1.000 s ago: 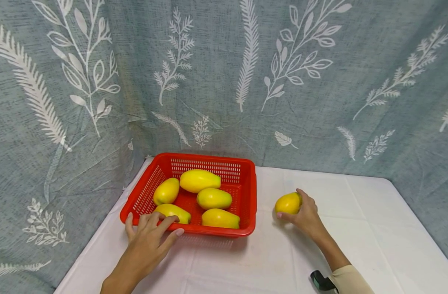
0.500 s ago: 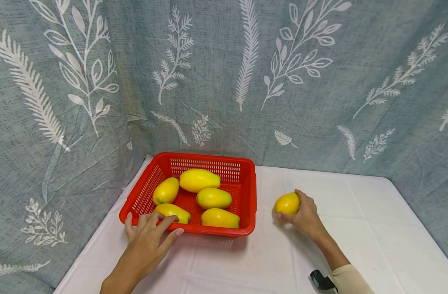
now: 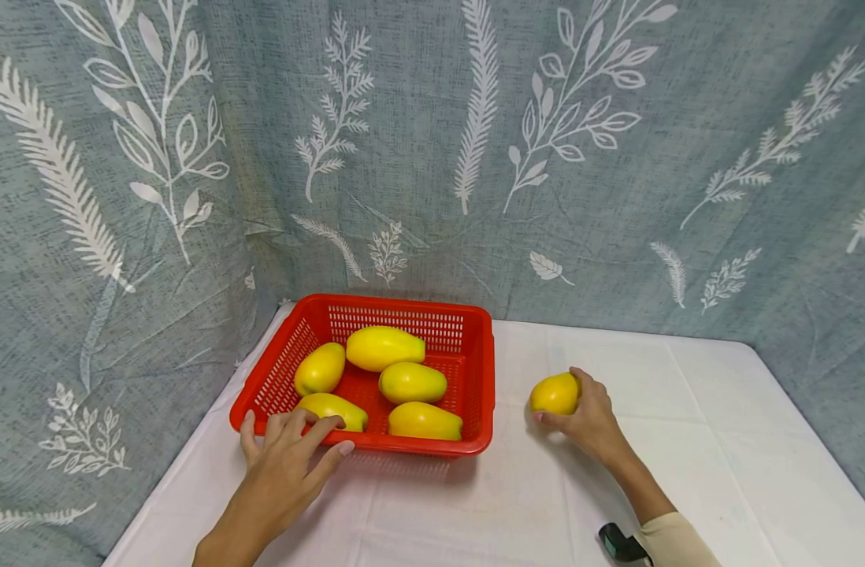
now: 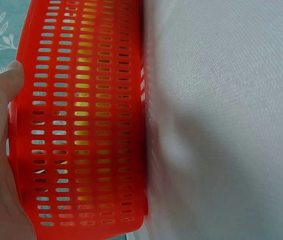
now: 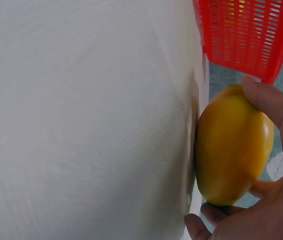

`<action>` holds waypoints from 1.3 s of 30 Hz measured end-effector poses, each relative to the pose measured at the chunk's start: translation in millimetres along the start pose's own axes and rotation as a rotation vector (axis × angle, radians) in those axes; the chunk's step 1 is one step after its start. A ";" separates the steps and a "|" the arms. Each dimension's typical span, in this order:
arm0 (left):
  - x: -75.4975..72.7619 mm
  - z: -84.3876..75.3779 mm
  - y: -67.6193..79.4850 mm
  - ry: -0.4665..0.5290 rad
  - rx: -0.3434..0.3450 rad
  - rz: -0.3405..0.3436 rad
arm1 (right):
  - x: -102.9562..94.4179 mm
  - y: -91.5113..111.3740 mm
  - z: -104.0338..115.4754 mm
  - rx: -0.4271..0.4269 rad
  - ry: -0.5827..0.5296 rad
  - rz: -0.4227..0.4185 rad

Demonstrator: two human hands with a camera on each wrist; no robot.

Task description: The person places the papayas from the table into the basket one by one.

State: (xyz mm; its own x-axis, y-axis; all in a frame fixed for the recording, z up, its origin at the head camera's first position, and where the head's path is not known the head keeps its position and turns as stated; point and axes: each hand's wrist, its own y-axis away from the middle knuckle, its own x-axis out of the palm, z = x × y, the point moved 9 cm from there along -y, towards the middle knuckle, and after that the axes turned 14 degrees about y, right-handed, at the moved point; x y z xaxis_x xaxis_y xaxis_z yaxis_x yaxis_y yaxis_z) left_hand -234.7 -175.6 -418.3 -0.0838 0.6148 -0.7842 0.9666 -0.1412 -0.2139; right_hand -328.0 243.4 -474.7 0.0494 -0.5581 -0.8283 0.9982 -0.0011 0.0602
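Note:
In the head view, my left hand [image 3: 284,465] holds the near rim of a red plastic basket [image 3: 480,378], fingers hooked over it at the left and thumb on the outer side. Several yellow papayas [image 3: 386,348] with greenish ends lie inside, one partly behind my fingers. Right of the basket, my right hand [image 3: 590,417] grips another papaya [image 3: 555,394] between thumb and fingers. The right wrist view shows that papaya [image 5: 231,145] right at the white cloth, the thumb at one end and fingers at the other.
A white cloth [image 3: 688,441] covers the table. Grey-green curtains [image 3: 432,157] with white leaf prints hang behind and at both sides. A small black device [image 3: 622,543] sits by the right sleeve [image 3: 677,539].

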 end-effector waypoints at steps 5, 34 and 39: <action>0.5 0.6 0.2 0.000 0.005 0.000 | -0.3 0.2 -3.0 -0.002 -0.006 -0.012; -0.2 -0.1 0.0 -0.009 0.010 0.001 | -29.2 11.9 27.0 -0.050 -0.067 -0.062; 0.0 -0.4 -0.1 -0.014 0.010 0.003 | -33.2 14.1 33.5 -0.063 -0.077 -0.081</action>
State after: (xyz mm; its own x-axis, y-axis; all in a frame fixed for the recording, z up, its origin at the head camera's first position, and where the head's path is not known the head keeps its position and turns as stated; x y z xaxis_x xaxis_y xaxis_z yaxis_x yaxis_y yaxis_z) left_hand -234.7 -175.3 -418.1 -0.0840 0.6036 -0.7928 0.9644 -0.1508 -0.2170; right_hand -316.7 234.1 -427.7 -0.0315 -0.6206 -0.7835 0.9991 0.0024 -0.0421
